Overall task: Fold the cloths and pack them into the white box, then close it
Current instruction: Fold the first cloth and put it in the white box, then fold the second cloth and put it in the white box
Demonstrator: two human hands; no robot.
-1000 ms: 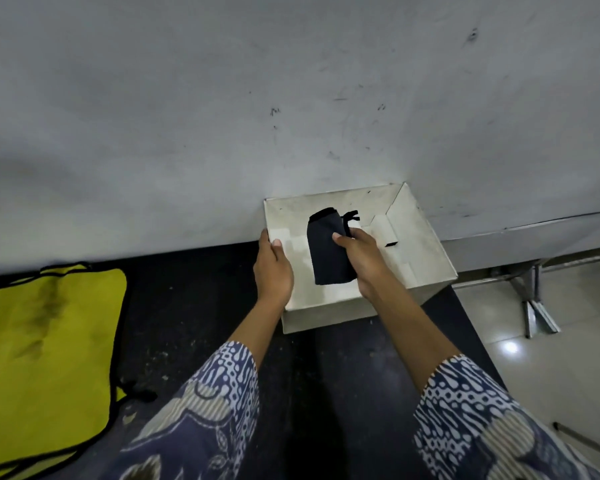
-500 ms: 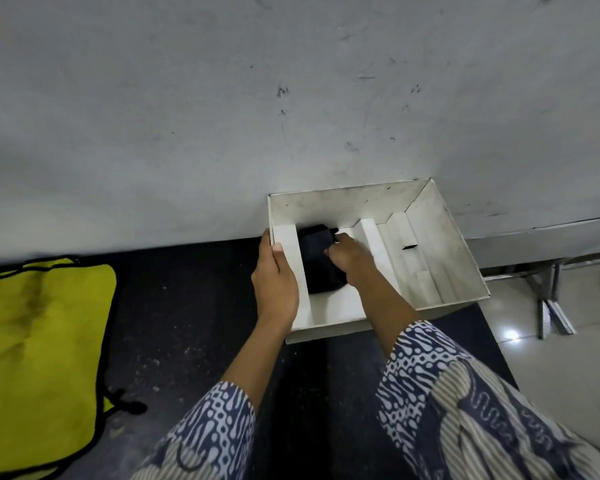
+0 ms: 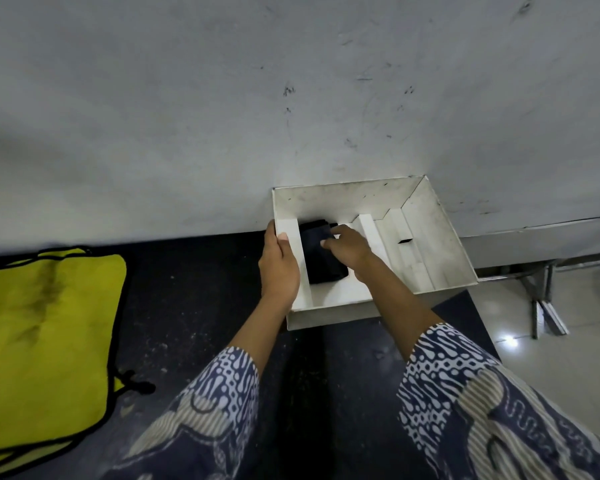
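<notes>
white box (image 3: 440,258) sits open on the dark surface (image 3: 194,306) against the grey wall (image 3: 222,98), its near left corner hidden behind my left hand (image 3: 278,268). the folded dark cloth (image 3: 321,258) lies in the box's left compartment, partly covered by my right hand (image 3: 347,247); its folds are too dark to make out. my right fingers curl down and grip its top edge. my left fingers hold the box's left wall, thumb on the rim. a yellow cloth (image 3: 42,334) lies well to the left.

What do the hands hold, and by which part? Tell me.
The left hand grips the white box by its left wall. The right hand pinches the folded dark cloth near its top edge, inside the box.
</notes>
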